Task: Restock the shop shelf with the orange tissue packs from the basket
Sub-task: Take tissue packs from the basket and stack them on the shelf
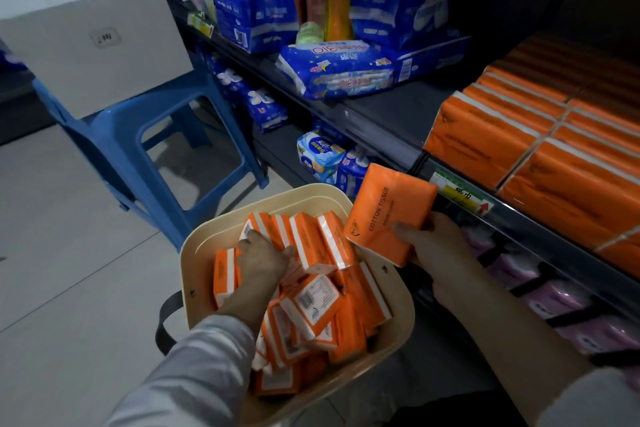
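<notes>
I am holding one pack (389,215) in my right hand (438,246), thumb across its face and fingers closed behind it, just above the basket (194,253) rim. My left hand (265,258) is reaching down into the loose packs (311,302), fingers curled over them; whether it is gripping one I cannot tell. The shelf (391,114) stack (540,149) is lying up and right of my right hand. I am judging it best to carry the pack flat and seat it square against that stack's left edge.

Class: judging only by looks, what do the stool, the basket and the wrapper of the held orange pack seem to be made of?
Stool: moulded blue plastic, smooth with a slight sheen.
Basket: likely cream plastic, matt, with a rounded one-piece rim.
Held orange pack in the right hand: thin glossy plastic film, seemingly, as it shines and creases softly.
</notes>
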Demonstrator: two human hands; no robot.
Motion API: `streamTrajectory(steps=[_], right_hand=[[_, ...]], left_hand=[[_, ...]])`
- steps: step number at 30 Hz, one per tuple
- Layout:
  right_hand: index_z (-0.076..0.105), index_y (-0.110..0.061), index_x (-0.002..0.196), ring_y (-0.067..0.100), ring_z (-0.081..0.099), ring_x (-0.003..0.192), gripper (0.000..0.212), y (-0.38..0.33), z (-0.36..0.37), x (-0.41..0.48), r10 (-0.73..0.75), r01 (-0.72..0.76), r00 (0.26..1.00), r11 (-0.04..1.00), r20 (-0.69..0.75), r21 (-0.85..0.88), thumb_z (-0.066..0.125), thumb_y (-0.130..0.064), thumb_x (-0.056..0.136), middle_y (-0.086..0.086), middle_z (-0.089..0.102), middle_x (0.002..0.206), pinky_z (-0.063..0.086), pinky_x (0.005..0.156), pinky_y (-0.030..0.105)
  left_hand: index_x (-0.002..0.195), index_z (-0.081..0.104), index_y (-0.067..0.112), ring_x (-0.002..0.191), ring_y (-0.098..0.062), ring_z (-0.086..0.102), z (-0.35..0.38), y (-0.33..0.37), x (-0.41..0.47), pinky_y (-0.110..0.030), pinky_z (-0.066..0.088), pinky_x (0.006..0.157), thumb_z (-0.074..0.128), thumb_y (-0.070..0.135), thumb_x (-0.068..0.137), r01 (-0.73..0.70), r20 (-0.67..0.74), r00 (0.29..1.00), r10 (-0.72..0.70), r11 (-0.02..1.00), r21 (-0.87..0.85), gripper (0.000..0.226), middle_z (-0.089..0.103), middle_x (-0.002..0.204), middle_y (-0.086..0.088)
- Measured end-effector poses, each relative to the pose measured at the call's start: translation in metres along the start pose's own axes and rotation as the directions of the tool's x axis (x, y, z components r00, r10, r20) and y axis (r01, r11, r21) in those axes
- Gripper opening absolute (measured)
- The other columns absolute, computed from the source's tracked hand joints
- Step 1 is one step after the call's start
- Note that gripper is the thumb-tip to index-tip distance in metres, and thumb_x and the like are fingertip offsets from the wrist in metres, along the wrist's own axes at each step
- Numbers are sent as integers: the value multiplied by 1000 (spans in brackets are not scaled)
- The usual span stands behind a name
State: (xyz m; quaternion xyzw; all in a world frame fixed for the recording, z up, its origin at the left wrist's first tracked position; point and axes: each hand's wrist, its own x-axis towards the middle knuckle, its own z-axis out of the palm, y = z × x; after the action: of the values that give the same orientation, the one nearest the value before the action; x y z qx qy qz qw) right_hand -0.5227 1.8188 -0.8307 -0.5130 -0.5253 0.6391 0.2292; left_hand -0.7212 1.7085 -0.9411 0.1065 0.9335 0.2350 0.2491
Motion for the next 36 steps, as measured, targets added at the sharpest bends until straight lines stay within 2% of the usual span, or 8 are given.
streamTrajectory(steps=[4, 11, 16, 18, 21, 28, 33, 36], right_hand=[[54, -18, 111, 13, 61, 87, 29, -2, 2, 2, -10, 9, 1000, 999, 15, 46, 65, -11, 85, 1, 62, 105, 49, 73, 28], [54, -17, 113, 15, 61, 87, 30, -7, 3, -9, 22, -24, 1000, 994, 18, 105, 65, -12, 86, 2, 62, 105, 49, 71, 30], [57, -8, 116, 21, 66, 91, 28, -17, 1, -28, 81, -104, 991, 964, 104, 245, 61, -10, 88, 10, 66, 110, 53, 74, 35], [57, -8, 115, 19, 68, 83, 26, -22, 0, -40, 86, -136, 984, 929, 157, 343, 58, -8, 89, 10, 68, 105, 54, 61, 30], [58, -5, 116, 18, 69, 80, 27, -26, -6, -58, 71, -165, 972, 886, 225, 433, 58, -8, 89, 11, 69, 101, 55, 57, 27], [55, -6, 123, 23, 66, 98, 33, -28, -27, -90, -28, -159, 951, 809, 307, 566, 56, -7, 89, 13, 68, 111, 59, 68, 31], [53, -3, 123, 22, 66, 97, 34, -29, -53, -111, -106, -48, 968, 812, 228, 582, 55, -2, 88, 16, 65, 116, 58, 75, 30], [53, -5, 122, 21, 64, 100, 39, -36, -75, -126, -136, 37, 977, 866, 163, 499, 61, 0, 84, 11, 66, 115, 52, 85, 33]], left_hand=[[140, 28, 2, 120, -38, 46, -5, -6, -2, -43, 39, 98, 68, 30, 83, -60, -40, 997, 60, 998, 6, 76, 36, 138, -22], [139, 26, 28, 93, -26, 58, -44, -21, -22, -48, 49, 89, 42, 25, 99, -198, -178, 975, 133, 885, -422, 44, 52, 109, -4], [123, 44, 37, 104, -23, 51, -78, -2, -60, -35, 55, 75, 30, 21, 102, -333, -11, 921, 389, 776, -536, 30, 38, 128, -3], [117, 55, 31, 104, -19, 52, -87, 9, -79, -26, 56, 71, 30, 16, 102, -319, 59, 895, 443, 726, -609, 34, 42, 127, -2], [110, 59, 22, 92, -7, 54, -96, 27, -111, -14, 52, 62, 35, 15, 100, -328, 104, 859, 501, 695, -641, 26, 52, 114, 3], [106, 62, 36, 107, -19, 61, -92, 57, -164, -43, 56, 85, 64, 54, 65, -293, 171, 780, 602, 593, -750, 45, 56, 123, -1], [107, 61, 32, 90, -19, 68, -91, 78, -199, -42, 56, 84, 78, 30, 66, -375, 145, 725, 674, 562, -737, 44, 66, 100, 3], [107, 64, 29, 78, -11, 66, -92, 88, -216, -27, 55, 72, 83, 18, 68, -494, 70, 686, 724, 534, -686, 45, 68, 101, 0]])
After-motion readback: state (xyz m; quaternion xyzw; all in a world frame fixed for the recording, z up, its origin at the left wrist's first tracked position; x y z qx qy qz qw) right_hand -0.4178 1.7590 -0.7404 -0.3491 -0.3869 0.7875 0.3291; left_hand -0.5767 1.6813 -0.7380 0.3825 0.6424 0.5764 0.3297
